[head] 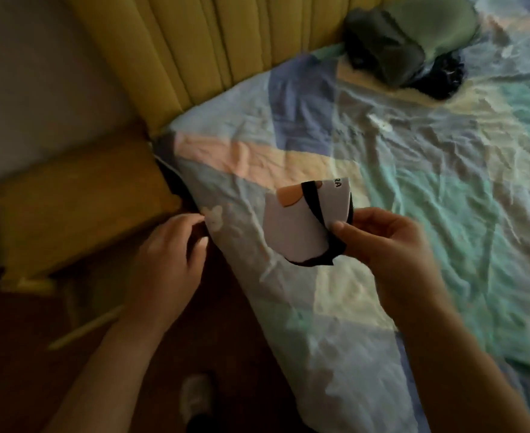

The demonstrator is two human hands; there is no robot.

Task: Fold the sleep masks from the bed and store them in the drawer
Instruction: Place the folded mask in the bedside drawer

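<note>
Pinching the folded sleep mask (301, 223) between thumb and fingertips, your right hand (385, 242) has it by its lower right edge only, held up over the bed (445, 198). The rest of the mask stands free to the left of your thumb, with the black strap (315, 203) looped loosely across its white face and running down under your fingers.

Your left hand (170, 245) is well apart from the mask, fingers curled loosely near the bed's edge and gripping nothing that shows.

The fold is the weak point. With one corner pinched, I judge the halves could spring apart once you carry it, and the slack strap could slip off the upper edge and dangle. A dangling strap may then catch on the drawer as you set the mask inside.

No drawer shows here, so you would be turning away with a one-handed hold. The blur makes it hard to tell how deep your fingers sit on the edge.
</note>
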